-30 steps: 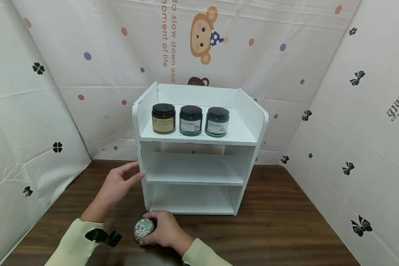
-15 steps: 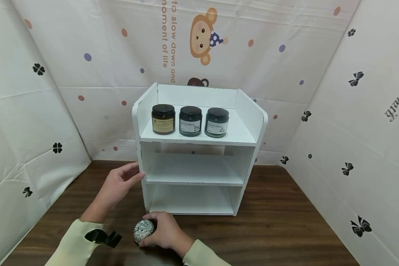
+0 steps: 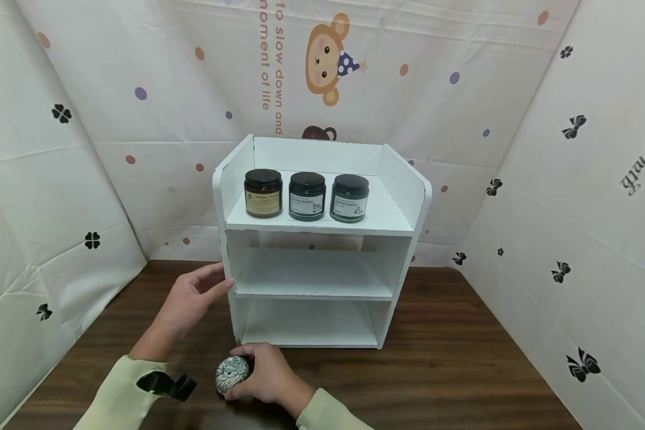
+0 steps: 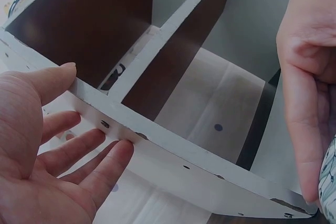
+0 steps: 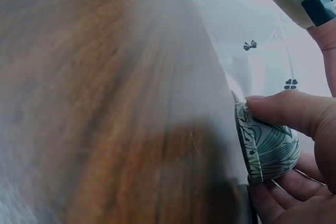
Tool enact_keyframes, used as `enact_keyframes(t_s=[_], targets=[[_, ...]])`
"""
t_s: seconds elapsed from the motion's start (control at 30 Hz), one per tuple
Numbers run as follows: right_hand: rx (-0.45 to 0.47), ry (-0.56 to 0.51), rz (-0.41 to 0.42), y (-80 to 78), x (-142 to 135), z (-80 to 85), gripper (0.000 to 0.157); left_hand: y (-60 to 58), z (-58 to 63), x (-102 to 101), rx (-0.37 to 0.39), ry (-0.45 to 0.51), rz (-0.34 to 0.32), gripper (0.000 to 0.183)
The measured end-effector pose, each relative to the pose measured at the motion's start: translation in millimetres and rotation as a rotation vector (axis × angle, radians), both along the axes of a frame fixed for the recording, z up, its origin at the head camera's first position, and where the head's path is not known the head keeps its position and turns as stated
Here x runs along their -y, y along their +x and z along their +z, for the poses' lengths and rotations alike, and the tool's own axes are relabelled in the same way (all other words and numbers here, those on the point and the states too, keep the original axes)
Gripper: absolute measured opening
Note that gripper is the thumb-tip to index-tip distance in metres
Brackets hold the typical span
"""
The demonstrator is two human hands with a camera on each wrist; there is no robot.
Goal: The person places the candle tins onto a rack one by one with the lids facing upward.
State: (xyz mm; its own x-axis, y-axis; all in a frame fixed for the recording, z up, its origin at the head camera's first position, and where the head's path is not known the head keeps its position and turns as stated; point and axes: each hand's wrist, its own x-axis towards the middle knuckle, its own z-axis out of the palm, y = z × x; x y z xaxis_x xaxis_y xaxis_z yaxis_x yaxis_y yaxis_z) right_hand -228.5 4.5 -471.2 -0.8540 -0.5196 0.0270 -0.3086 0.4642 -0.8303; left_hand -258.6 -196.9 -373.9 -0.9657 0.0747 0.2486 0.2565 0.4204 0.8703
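Observation:
My right hand (image 3: 271, 375) holds a small round tin (image 3: 232, 374) with a green-and-white leaf pattern, low on the tabletop before the shelf's left front corner. In the right wrist view its thumb lies along one side of the patterned tin (image 5: 270, 148) and the fingers along the other. My left hand (image 3: 194, 297) touches the left side panel of a white three-tier shelf (image 3: 314, 229). Seen from the left wrist, the thumb (image 4: 55, 81) rests at the panel's front edge and the loosely extended fingers (image 4: 118, 163) meet its outer face.
On the top tier stand an amber jar (image 3: 263, 193) with a yellow label and two dark green candle jars (image 3: 307, 196) (image 3: 349, 198), all black-lidded. Both lower tiers are bare. Printed white cloth (image 3: 537, 239) walls the brown wooden table (image 3: 451, 370) at the back and sides.

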Motion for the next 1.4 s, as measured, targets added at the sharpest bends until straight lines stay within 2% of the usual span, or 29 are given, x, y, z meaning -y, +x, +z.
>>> enact_keyframes(t_s=[0.63, 0.93, 1.4], targets=[[0.039, -0.082, -0.007, 4.2, -5, 7.8, 0.06, -0.1, -2.5, 1, -0.005, 0.005, -0.001, 0.06], [0.041, -0.164, -0.008, 4.7, -10, 15.0, 0.061, 0.2, -1.4, 1, -0.006, 0.0, -0.005, 0.06], [0.093, -0.304, 0.007, 5.4, -14, 21.7, 0.06, -0.5, 0.0, 1, 0.008, -0.002, -0.002, 0.061]])
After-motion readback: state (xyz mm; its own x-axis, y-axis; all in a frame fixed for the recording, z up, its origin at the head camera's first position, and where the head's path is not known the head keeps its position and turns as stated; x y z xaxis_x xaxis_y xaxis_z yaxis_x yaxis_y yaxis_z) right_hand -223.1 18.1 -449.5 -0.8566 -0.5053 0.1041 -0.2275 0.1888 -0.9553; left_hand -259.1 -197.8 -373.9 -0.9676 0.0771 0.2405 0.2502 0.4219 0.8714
